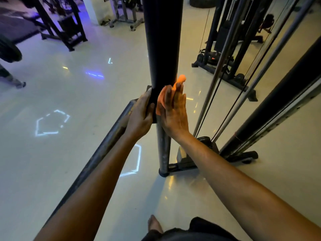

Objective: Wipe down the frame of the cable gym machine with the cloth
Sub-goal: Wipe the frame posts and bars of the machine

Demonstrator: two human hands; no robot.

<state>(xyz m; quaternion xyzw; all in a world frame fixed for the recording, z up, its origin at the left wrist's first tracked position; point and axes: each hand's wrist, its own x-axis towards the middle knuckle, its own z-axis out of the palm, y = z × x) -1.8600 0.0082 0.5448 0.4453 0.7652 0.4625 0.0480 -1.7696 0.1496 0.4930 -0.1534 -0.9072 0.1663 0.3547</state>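
Centre of the frame: black post (162, 40) of the cable machine, running from the top edge down to a grey lower section that meets the floor (52, 94) below centre. Left hand (139, 115) on the post's left side, fingers (147, 96) curled round the black sleeve, thumb across its front. Right hand (173, 113) flat against the post's right side, fingers straight and together, pressing an orange cloth (179, 80) onto the post. Cloth mostly hidden under the palm, one end poking up past the fingertips, another edge showing left of the fingers. Both forearms reaching in from the bottom edge. Slanted grey bar (97, 153) running from lower left up to the left hand. To the right, steel guide rods (224, 70) and thin black cables, slanting from upper right down to a base block beside the post's foot. Second black upright (278, 105) at far right. More gym machines (66, 23) in the upper left and upper right. Bare foot (154, 223) at the bottom centre, on the pale glossy floor with light reflections.
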